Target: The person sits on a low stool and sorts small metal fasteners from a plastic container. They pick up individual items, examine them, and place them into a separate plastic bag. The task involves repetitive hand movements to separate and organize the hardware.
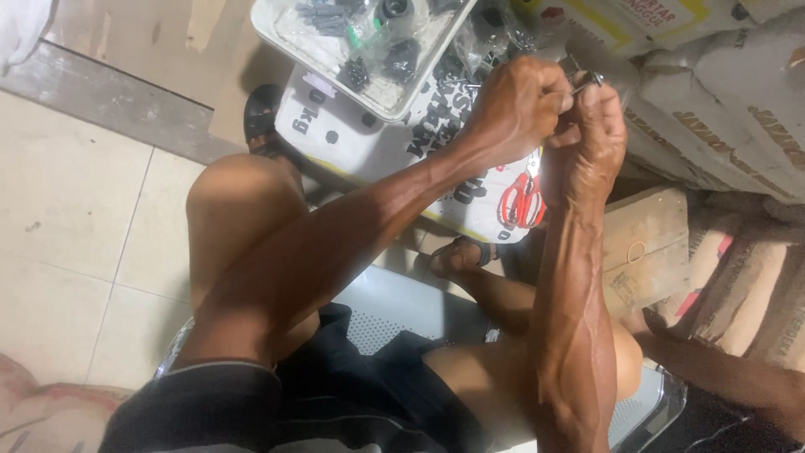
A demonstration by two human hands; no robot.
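Two hands meet up near 1 o'clock, both closed around one small metal part point(584, 79). The left hand point(516, 105) is curled into a loose fist with its fingertips pinching the part, and the right hand point(591, 138) comes up from below, fingers pressed together on the same piece. The part is too small to make out properly, just a bit of shiny metal poking out between the two sets of fingers.

Surface-wise, there's no real table here. The person sits on a perforated metal seat point(394, 310) around 6 o'clock, knees apart, sandalled feet on the floor. Directly under the hands lies a white sack point(369, 138) with black print, used as a work surface. At 12 o'clock a clear plastic tray point(289, 38) rests on it, holding small black parts in plastic bags. Red-handled scissors point(521, 201) lie on the sack just below the right wrist.

The floor point(75, 193) at 9 o'clock is pale tile, with a strip of bare concrete beyond it. Over at 3 o'clock, stacked sacks point(721, 109) fill the side, and a wooden block point(646, 243) sits at their foot.
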